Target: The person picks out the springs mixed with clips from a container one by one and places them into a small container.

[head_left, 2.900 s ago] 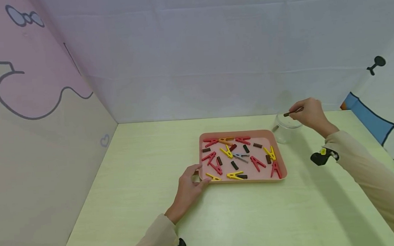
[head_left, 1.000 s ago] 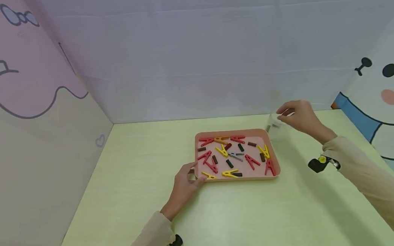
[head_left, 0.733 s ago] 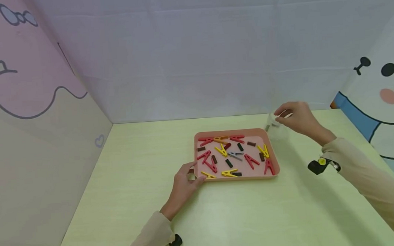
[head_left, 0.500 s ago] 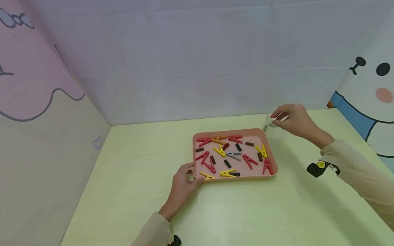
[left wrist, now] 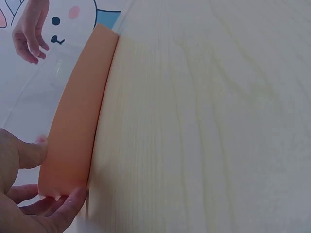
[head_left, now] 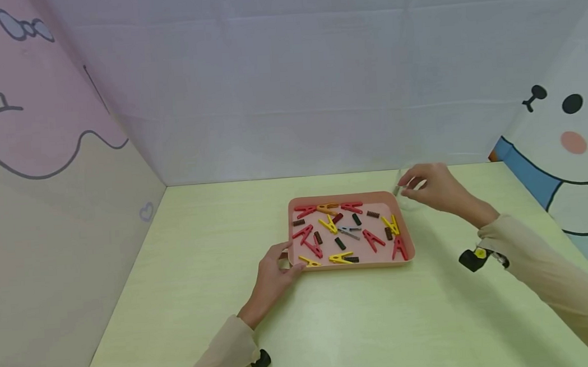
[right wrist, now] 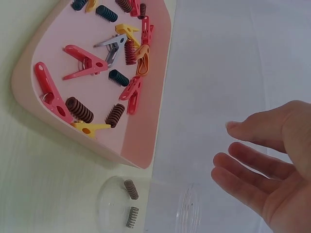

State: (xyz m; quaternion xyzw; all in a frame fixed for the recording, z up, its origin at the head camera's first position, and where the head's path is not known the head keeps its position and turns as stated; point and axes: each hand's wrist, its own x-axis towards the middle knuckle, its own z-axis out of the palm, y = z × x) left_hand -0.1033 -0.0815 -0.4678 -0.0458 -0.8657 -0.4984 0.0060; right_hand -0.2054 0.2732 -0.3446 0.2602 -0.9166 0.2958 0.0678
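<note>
The left hand [head_left: 271, 277] grips the near left corner of a shallow pink tray [head_left: 349, 266]; in the left wrist view its thumb lies on the tray's wall and its fingers curl beneath the corner. The right hand [head_left: 433, 189] hovers by a clear jar [right wrist: 189, 208] beside the tray's far right corner. In the right wrist view its thumb and fingers are apart, with nothing between them. Inside the jar lie a brown spring [right wrist: 131, 189] and a greyish spring [right wrist: 132, 217]. In the head view the right hand hides much of the jar.
The tray holds several red clips [right wrist: 85, 63], yellow clips [head_left: 340, 258], an orange clip [head_left: 327, 208], a grey clip [head_left: 349, 233] and several brown, green and red springs. A pale wall [head_left: 278, 94] rises behind the wooden table [head_left: 216, 239].
Earlier the right hand pinched a brown spring above the jar; its fingers have since let go. The hand has shifted left and lower. The left hand stays on the tray corner.
</note>
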